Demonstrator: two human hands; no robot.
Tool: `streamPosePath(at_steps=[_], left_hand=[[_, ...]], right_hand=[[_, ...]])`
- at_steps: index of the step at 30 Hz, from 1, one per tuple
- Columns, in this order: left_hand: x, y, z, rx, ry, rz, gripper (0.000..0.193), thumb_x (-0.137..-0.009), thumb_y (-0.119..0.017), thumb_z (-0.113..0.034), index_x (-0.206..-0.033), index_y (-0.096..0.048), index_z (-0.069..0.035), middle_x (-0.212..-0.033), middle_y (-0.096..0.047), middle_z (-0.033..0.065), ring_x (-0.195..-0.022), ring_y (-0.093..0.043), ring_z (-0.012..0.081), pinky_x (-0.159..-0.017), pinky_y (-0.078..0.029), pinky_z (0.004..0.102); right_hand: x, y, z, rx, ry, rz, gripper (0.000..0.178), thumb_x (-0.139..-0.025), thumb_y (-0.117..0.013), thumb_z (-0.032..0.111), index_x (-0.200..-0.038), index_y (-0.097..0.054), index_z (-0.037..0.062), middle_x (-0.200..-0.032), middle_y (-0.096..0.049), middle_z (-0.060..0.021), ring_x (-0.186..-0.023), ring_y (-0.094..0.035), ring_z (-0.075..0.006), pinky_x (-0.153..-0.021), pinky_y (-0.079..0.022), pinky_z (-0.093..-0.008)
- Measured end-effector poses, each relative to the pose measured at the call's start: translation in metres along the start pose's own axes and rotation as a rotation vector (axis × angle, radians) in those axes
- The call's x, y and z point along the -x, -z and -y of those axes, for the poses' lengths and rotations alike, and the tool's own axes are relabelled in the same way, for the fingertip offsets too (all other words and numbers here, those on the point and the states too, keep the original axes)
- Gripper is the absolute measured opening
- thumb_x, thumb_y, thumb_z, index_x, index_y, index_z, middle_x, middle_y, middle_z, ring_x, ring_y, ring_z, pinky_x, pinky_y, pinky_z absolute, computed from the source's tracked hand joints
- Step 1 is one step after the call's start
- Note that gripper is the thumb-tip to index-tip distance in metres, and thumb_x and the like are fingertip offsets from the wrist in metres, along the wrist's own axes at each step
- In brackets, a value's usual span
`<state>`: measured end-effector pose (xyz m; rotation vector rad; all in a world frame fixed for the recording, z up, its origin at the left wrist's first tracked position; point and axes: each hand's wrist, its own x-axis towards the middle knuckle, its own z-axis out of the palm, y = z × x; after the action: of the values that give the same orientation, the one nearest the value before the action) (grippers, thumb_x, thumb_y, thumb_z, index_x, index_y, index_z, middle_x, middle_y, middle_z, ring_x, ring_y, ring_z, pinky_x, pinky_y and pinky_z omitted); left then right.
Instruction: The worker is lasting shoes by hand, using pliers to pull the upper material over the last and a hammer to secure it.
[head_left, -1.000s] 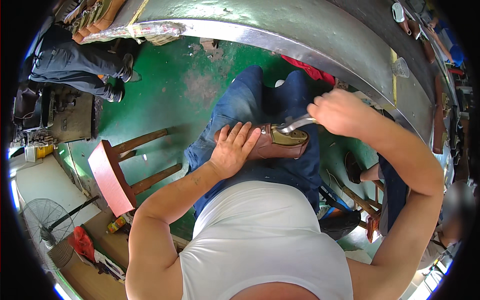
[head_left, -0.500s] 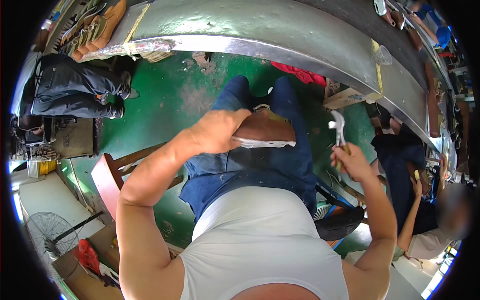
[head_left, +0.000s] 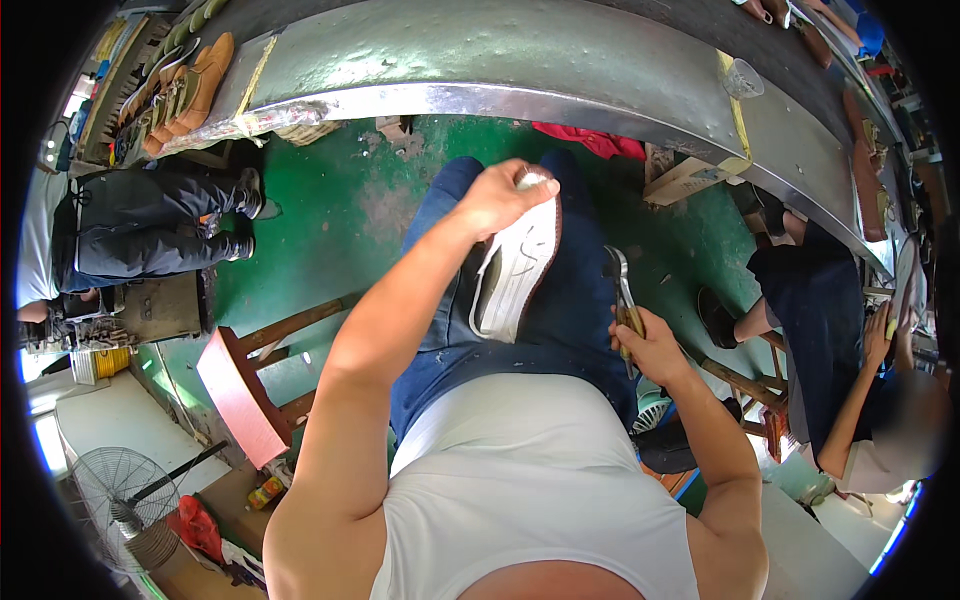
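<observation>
My left hand (head_left: 495, 205) is closed on one end of a brown shoe (head_left: 518, 275), held above my thighs. The shoe's pale underside is turned up, with a dark wavy line on it, and its brown upper is mostly hidden beneath. In my right hand (head_left: 654, 348), by my right thigh, is a pair of lasting pincers (head_left: 625, 285). My fingers wrap its yellowish handles, and its metal jaws point away from me. The pincers are apart from the shoe.
A long metal-topped workbench (head_left: 480, 60) curves across the far side. Tan shoes (head_left: 200, 90) stand at its left end, and a clear cup (head_left: 742, 78) on its right part. People sit at both sides. A wooden stool (head_left: 240, 395) and a fan (head_left: 120, 500) are at left.
My left hand has moved forward and turned the shoe from its brown side to its pale underside. My right hand has brought the pincers down and left, closer to my thigh.
</observation>
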<state>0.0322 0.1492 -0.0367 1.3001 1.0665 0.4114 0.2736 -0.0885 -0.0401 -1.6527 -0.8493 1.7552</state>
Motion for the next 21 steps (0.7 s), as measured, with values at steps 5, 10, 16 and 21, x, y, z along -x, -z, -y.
streamPosePath(at_steps=[5,10,16,21], left_hand=[[0.037,-0.013,0.074,-0.404,-0.093,0.003,0.066,-0.083,-0.073,-0.019,-0.140,-0.048,0.002,-0.120,-0.066,0.0226,-0.113,-0.064,0.0326,-0.100,-0.048,0.0382],[0.051,-0.015,0.096,-0.706,-0.143,-0.286,0.029,-0.094,-0.056,-0.027,-0.095,-0.068,0.000,-0.082,-0.067,0.0283,-0.079,-0.067,0.0461,-0.075,-0.054,0.0524],[0.053,-0.029,0.085,-0.698,-0.188,-0.355,0.030,-0.095,-0.057,-0.025,-0.078,-0.064,-0.001,-0.072,-0.065,0.0250,-0.071,-0.065,0.0460,-0.069,-0.052,0.0534],[0.060,-0.034,0.085,-0.711,-0.231,-0.344,0.030,-0.095,-0.058,-0.022,-0.075,-0.061,-0.001,-0.070,-0.064,0.0234,-0.070,-0.064,0.0447,-0.065,-0.051,0.0522]], right_hand=[[-0.005,-0.014,0.024,0.456,0.042,0.051,0.021,-0.094,-0.059,0.012,-0.112,-0.062,0.0015,-0.083,-0.065,-0.0056,-0.073,-0.060,-0.0115,-0.067,-0.050,-0.0280],[-0.038,-0.025,0.028,0.600,0.300,0.186,0.019,-0.092,-0.063,0.013,-0.108,-0.062,0.0020,-0.083,-0.063,-0.0062,-0.074,-0.061,-0.0136,-0.066,-0.050,-0.0296],[-0.075,-0.030,0.035,0.170,-0.074,0.291,0.022,-0.093,-0.062,0.013,-0.113,-0.061,0.0017,-0.085,-0.064,-0.0054,-0.077,-0.063,-0.0116,-0.057,-0.050,-0.0276],[-0.082,-0.027,0.051,0.227,0.013,0.295,0.015,-0.092,-0.063,0.014,-0.100,-0.062,0.0013,-0.079,-0.064,-0.0055,-0.071,-0.062,-0.0117,-0.058,-0.051,-0.0316]])
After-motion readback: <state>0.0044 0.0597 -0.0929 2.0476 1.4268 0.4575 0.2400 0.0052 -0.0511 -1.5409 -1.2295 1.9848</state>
